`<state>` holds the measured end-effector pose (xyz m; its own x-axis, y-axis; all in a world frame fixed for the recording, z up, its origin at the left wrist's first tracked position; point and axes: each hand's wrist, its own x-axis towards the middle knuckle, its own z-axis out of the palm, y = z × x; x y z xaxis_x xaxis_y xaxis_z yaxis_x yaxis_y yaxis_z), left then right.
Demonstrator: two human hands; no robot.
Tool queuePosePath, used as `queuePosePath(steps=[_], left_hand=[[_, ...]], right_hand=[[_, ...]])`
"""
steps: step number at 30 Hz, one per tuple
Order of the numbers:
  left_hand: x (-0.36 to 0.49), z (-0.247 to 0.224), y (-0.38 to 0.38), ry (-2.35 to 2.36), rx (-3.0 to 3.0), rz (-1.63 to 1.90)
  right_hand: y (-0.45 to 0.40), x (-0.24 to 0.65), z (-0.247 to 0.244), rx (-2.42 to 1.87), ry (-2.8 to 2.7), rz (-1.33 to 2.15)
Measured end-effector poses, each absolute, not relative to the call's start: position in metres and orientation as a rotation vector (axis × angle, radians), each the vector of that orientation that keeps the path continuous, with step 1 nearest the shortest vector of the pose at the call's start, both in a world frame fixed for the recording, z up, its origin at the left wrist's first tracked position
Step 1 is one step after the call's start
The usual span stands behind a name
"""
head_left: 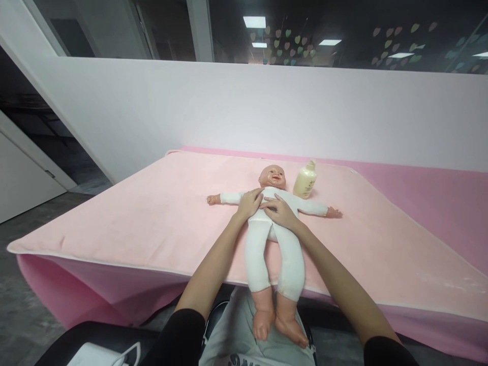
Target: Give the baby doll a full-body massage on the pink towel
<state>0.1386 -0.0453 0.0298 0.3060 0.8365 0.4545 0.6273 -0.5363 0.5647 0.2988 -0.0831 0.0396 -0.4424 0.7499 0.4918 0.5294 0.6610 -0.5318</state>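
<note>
Resting our left hand (250, 204) and right hand (280, 210) on the torso of the doll (262, 215), fingers loosely extended and clasping nothing, we find it directly beneath both (neither hand is nearer), its long axis running from head, toward the white wall (244, 112), to feet overhanging the near edge of the pink blanket (152, 218).

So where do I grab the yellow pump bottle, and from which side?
Probably around the wide body of the yellow pump bottle, below its narrow top, coming from the right. The broad body looks easier to wrap fingers around, and the doll's head lies to the left, with the doll's outstretched arm in front.
</note>
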Motion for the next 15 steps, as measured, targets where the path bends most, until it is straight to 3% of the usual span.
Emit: queuePosePath(steps=[15], left_hand=[[0.141, 0.033, -0.047, 1.306, 2.274, 1.077]], right_hand=[[-0.065, 0.318, 0.034, -1.257, -1.786, 0.313]])
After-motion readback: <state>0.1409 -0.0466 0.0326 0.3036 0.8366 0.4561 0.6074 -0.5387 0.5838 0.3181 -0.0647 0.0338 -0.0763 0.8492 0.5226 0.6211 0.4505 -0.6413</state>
